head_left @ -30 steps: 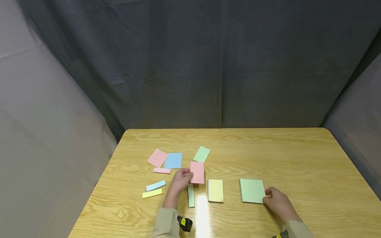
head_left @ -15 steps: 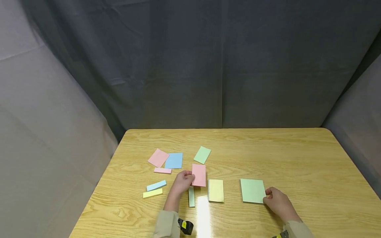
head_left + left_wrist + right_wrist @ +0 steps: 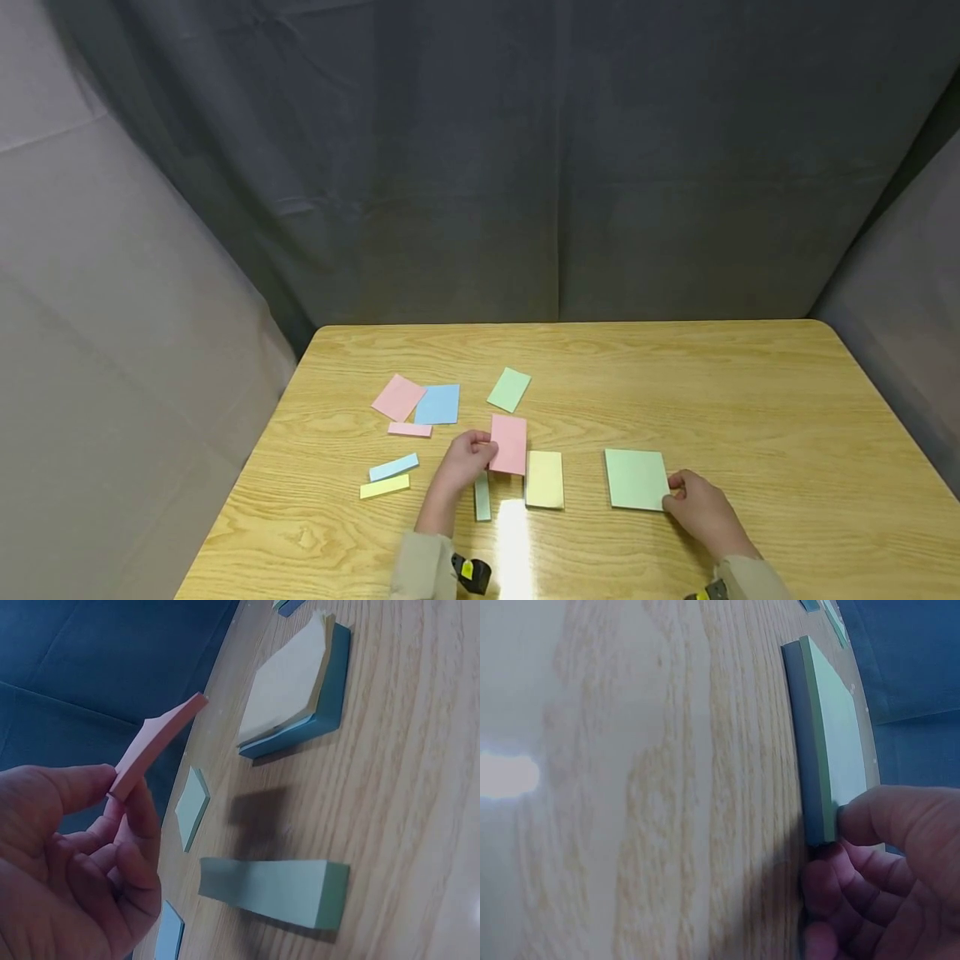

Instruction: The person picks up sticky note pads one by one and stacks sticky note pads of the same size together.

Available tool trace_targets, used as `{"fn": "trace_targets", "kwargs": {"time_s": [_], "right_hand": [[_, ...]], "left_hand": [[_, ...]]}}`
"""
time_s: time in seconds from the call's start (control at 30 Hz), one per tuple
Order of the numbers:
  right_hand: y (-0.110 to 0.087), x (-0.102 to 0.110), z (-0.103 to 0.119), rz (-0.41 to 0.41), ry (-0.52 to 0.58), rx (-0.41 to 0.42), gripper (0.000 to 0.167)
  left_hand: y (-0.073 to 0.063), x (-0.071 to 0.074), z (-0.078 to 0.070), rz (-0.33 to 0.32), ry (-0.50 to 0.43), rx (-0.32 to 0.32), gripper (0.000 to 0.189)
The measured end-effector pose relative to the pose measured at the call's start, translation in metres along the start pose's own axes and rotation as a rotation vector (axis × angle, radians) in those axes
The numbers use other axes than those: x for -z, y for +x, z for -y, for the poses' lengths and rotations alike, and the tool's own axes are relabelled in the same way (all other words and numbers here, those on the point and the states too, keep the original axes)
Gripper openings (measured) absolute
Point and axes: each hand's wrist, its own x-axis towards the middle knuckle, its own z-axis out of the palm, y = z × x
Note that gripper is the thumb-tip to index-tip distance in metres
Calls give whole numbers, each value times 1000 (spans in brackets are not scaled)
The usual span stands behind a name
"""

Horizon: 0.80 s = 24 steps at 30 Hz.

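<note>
Head view: the left hand (image 3: pixel 467 457) pinches a pink pad (image 3: pixel 509 444) at its left edge, lifted above the counter (image 3: pixel 750 400), long axis running away from the person, just beside the yellow pad (image 3: pixel 544 479). A second ago it hung farther left and higher. The right hand (image 3: pixel 697 502) grips the right edge of the green square pad (image 3: pixel 636 479), unchanged.

Left wrist view: thumb and fingers (image 3: pixel 139 817) clamp the pink pad (image 3: pixel 157 742), tilted upward over a narrow green pad (image 3: pixel 274 889).

Right wrist view: fingers (image 3: pixel 855 885) curl on the green square pad (image 3: pixel 829 742), flat on the counter.
</note>
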Motion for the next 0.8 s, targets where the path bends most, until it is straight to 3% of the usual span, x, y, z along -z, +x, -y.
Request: {"fn": "trace_targets", "kwargs": {"time_s": [0.3, 0.8], "right_hand": [[1, -1, -1, -2, -1, -1, 32], [1, -1, -2, -7, -7, 10, 34]], "left_hand": [[-3, -10, 1, 2, -8, 15, 28], [-11, -31, -2, 86, -74, 12, 25]]}}
